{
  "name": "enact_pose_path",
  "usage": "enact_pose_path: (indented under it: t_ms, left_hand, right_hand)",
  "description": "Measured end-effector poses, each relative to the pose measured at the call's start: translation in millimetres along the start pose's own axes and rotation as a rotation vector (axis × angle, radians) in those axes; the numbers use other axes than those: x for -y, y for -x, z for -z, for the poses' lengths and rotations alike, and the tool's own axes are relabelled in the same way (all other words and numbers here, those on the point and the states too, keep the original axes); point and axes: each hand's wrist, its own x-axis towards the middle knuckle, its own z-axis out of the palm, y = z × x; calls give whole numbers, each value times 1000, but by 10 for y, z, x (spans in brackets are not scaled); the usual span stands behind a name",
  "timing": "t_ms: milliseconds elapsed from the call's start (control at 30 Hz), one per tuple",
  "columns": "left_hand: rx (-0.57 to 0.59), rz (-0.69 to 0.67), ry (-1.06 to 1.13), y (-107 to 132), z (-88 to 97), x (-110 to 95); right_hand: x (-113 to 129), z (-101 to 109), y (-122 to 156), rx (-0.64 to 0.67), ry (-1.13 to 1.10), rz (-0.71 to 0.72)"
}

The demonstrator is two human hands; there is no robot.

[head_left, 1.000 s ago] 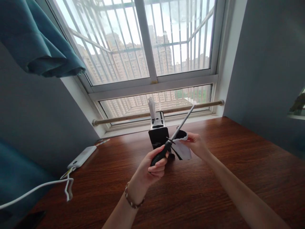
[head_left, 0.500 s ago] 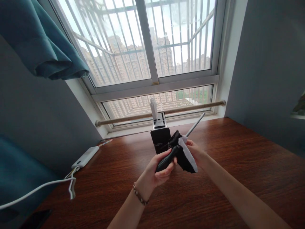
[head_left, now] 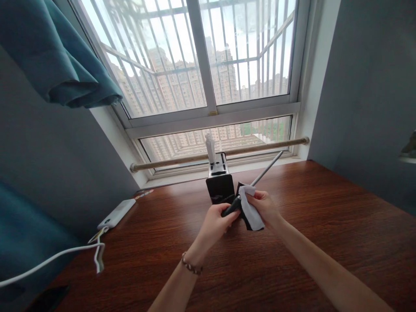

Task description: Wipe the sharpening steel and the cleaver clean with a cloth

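My left hand [head_left: 218, 223] is closed around the black handle [head_left: 231, 208] of a long grey metal rod [head_left: 267, 168], whose tip points up and to the right. Pinched in my right hand [head_left: 265, 208] is a cloth [head_left: 251, 212], white on one face and black on the other. It lies against the rod just beyond the handle and hides that stretch. Both hands are above the brown wooden table. Right behind them stands a black box [head_left: 219, 188] with a white tissue [head_left: 210, 147] sticking up.
A white power bank [head_left: 117, 214] with a white cable [head_left: 52, 258] lies on the table [head_left: 156, 260] at the left. A dark flat object [head_left: 48, 299] is at the lower left edge. Ahead are a horizontal rail [head_left: 260, 147] and a window; a blue curtain [head_left: 65, 65] hangs upper left.
The cloth has turned so that more of its white face shows. My left hand has shifted slightly up and right, covering more of the handle.
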Motion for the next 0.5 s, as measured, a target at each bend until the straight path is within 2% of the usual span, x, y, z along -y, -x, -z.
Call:
enact_pose_path:
  t_ms: [67,167,333,500]
  left_hand:
    - [106,128,247,6,10,-27]
    - [224,216,480,30,60,-73]
    - [353,267,659,91,161,-155]
    - [426,290,778,123,132,-170]
  right_hand:
    - [-16,22,1,36,-2,29]
    - [-29,92,-28,106,3,26]
    - [-18,221,-126,142,132,129]
    - [9,226,-106,118,-25,73]
